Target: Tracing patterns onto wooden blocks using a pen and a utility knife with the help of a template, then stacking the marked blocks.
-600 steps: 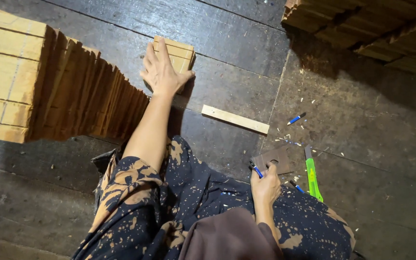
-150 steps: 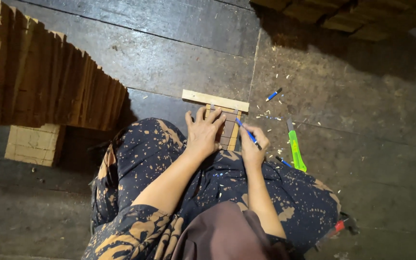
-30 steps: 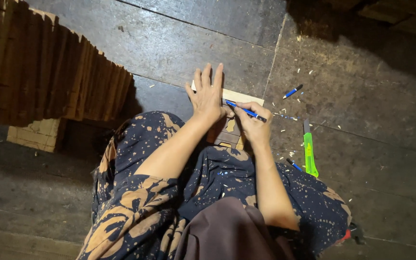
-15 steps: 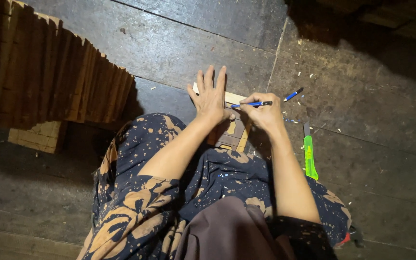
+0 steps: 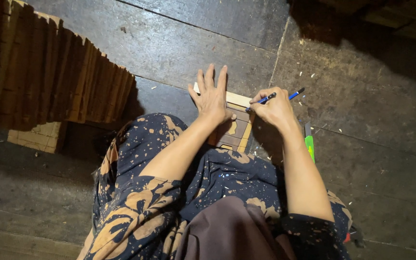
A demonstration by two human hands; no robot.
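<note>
My left hand (image 5: 211,96) lies flat, fingers spread, pressing down on a pale wooden strip (image 5: 237,98) and the dark wooden template (image 5: 234,130) beneath it on the floor by my knees. My right hand (image 5: 276,110) grips a blue pencil (image 5: 271,97), its tip touching the strip just right of my left hand. A second blue pencil (image 5: 296,93) lies on the floor just beyond my right hand. My lap in a dark patterned fabric fills the lower middle.
A long row of stacked wooden strips (image 5: 49,77) stands on edge at the left, with a pale wooden block (image 5: 39,137) under its near end. A green-handled cutter (image 5: 309,144) lies right of my right wrist. Wood chips litter the dark plank floor (image 5: 362,125).
My right hand has swung the pencil from pointing left-up to lying nearly level, and its tip has moved along the strip. My left hand stays pressed flat in the same place.
</note>
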